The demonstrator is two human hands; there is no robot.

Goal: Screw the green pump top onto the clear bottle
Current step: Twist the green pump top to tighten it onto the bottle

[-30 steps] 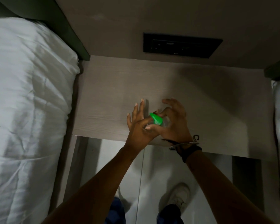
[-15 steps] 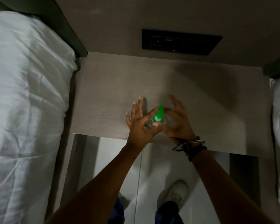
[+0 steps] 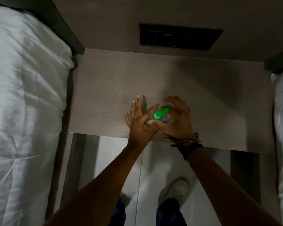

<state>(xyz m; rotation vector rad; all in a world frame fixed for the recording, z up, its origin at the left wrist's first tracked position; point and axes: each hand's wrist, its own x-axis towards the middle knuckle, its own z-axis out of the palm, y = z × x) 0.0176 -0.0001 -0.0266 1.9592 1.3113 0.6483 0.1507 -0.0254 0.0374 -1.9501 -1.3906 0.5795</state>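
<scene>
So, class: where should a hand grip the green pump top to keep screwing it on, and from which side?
Grip the green pump top at its collar, below the spout, coming from above. The spout juts sideways toward the right hand, so the round collar should turn more easily.

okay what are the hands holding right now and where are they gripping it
The left hand steadies the clear bottle by its side. The right hand curls around the green pump top, fingers at its collar; exact contact is partly hidden.

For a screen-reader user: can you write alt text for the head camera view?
Two bare hands work a green pump top on a clear bottle over a pale wooden bedside table: left hand steadying, right hand cupped around the top. White bedding lies on the left.
</scene>
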